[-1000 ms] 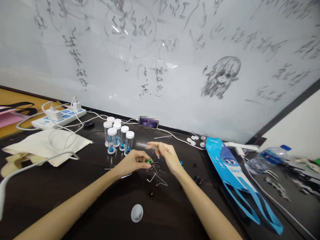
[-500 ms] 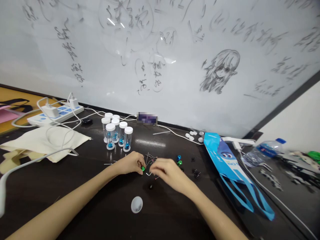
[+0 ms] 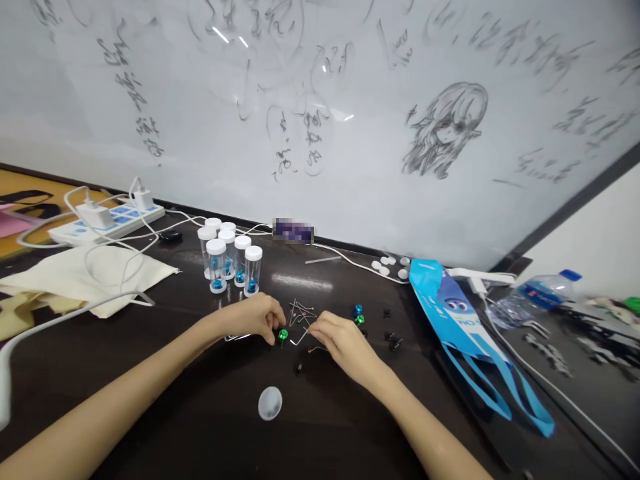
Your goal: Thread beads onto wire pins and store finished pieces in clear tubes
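Observation:
My left hand [image 3: 263, 316] is low over the dark table, its thumb and index finger curved and slightly apart. Just right of those fingertips stands a small shiny green metal part [image 3: 283, 335]. My right hand [image 3: 341, 337] has its fingertips pinched at the upper end of a small silver L-shaped hex key [image 3: 299, 339]. Behind the hands lies a loose pile of thin bent metal pieces [image 3: 301, 312]. A thin piece with a reddish tip [image 3: 311, 350] lies beneath my right fingers. Nearer me are a small black part [image 3: 299, 368] and a round translucent cap [image 3: 270, 403].
Several clear white-capped tubes [image 3: 253, 270] with blue parts stand back left. Blue [image 3: 358, 310] and green [image 3: 359, 321] parts and black pieces [image 3: 393, 341] lie right. Farther out are a blue bag [image 3: 450, 307], a water bottle [image 3: 540, 297], a power strip [image 3: 107, 227] and cables.
My right hand has lowered and its fingertips have come to the hex key. My left hand has shifted slightly left, so the green part shows more fully. The view has shifted a little.

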